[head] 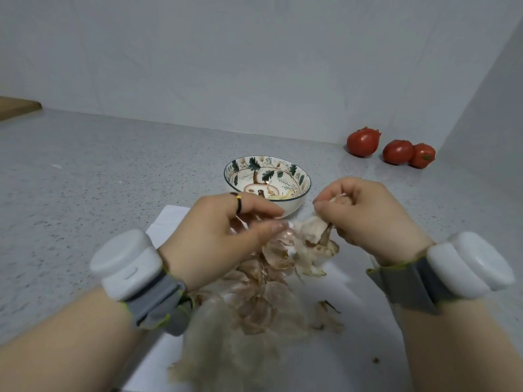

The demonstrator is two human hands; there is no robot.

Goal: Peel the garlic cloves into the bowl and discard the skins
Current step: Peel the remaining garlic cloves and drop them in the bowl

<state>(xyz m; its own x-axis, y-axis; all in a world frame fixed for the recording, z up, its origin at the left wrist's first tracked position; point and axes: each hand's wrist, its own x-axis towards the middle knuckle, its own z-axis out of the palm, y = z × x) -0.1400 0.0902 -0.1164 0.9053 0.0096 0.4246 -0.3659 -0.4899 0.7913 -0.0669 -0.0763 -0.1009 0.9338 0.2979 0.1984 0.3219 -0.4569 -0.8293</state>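
Note:
My right hand [365,210] grips a partly stripped garlic head [314,232], its brown stem pointing down toward me. My left hand [226,230], a dark ring on one finger, pinches papery skin right beside that head. Under both hands a heap of garlic skins [254,295] lies on a white sheet of paper [167,222]. Just behind the hands stands a leaf-patterned bowl [294,171] holding some pale peeled garlic [278,196], partly hidden by my left fingers.
Three red tomatoes [363,142] sit at the back right near the wall corner. A wooden board [17,106] edges in at the far left. The grey speckled counter [99,171] stretches left of the bowl. Both wrists carry white band-mounted devices.

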